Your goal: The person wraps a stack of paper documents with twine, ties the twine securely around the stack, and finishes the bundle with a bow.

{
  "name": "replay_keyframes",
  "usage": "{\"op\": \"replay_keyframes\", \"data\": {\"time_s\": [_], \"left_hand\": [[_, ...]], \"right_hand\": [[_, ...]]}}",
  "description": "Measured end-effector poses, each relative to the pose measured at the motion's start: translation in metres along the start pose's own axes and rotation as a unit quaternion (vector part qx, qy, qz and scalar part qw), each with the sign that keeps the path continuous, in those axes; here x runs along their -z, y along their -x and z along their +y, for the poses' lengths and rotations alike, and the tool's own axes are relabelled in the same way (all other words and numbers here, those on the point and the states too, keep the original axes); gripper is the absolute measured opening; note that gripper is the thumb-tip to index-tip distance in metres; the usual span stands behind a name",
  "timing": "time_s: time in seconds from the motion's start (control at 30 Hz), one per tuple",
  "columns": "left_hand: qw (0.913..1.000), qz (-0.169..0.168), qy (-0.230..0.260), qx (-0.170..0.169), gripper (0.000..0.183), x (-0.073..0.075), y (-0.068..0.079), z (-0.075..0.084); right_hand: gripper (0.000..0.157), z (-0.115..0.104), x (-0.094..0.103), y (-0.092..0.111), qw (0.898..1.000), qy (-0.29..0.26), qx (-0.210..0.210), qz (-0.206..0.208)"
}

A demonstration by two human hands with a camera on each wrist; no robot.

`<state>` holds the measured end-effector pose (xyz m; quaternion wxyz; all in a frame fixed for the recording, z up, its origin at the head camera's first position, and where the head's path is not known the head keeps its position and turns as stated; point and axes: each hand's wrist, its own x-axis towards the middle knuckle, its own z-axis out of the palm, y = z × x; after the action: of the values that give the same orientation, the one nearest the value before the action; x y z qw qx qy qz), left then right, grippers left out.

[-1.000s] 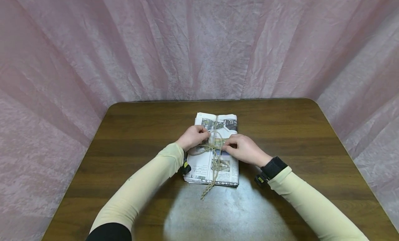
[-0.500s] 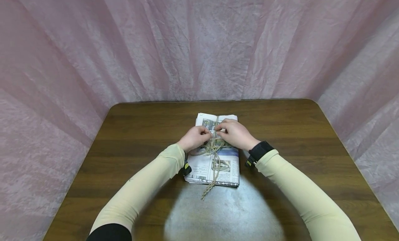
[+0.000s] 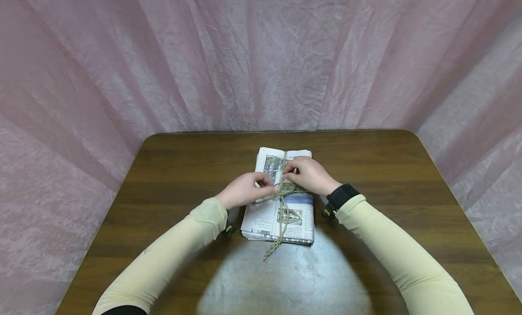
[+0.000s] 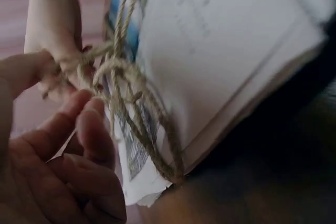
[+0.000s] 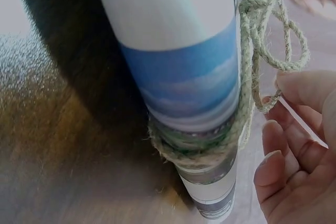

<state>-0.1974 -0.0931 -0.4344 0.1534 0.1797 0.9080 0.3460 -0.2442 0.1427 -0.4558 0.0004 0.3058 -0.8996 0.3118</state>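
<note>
A folded stack of newspapers (image 3: 265, 220) lies on the table, bound crosswise with jute twine (image 3: 282, 217). Loops and a knot of the twine (image 4: 121, 72) sit on top of the stack, near its middle. At the left side of the knot, my left hand (image 3: 246, 188) pinches the twine between thumb and fingertips. Just above the knot, on the right, my right hand (image 3: 311, 174) holds a loop of twine between thumb and index finger, seen closely in the right wrist view. Its other fingers (image 5: 273, 166) are curled below.
The stack rests on a brown wooden table (image 3: 183, 161) with rounded far corners. A loose braided twine end (image 3: 271, 251) hangs past the stack's near edge. Pink curtains (image 3: 261, 61) stand behind the table and at both sides.
My right hand has moved up and left over the stack, then stayed there. My left hand has shifted down toward the knot, its wrist moving left. The twine loops have changed shape.
</note>
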Motion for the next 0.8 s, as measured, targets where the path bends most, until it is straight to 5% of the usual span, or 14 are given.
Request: {"op": "replay_keyframes", "data": {"time_s": [0.23,0.57,0.8], "left_hand": [[0.9956,-0.002,-0.074,-0.058,0.008,-0.010,0.017,-0.002],[0.9975,0.029,-0.061,-0.020,0.005,-0.010,0.053,-0.024],[0.9974,0.036,-0.061,-0.010,0.004,-0.015,0.068,-0.035]], "right_hand": [[0.004,0.000,-0.001,-0.001,1.000,0.003,-0.002,0.001],[0.023,-0.004,-0.001,0.008,0.998,-0.039,-0.045,-0.034],[0.016,-0.004,-0.001,0.014,0.990,-0.110,-0.058,-0.059]]}}
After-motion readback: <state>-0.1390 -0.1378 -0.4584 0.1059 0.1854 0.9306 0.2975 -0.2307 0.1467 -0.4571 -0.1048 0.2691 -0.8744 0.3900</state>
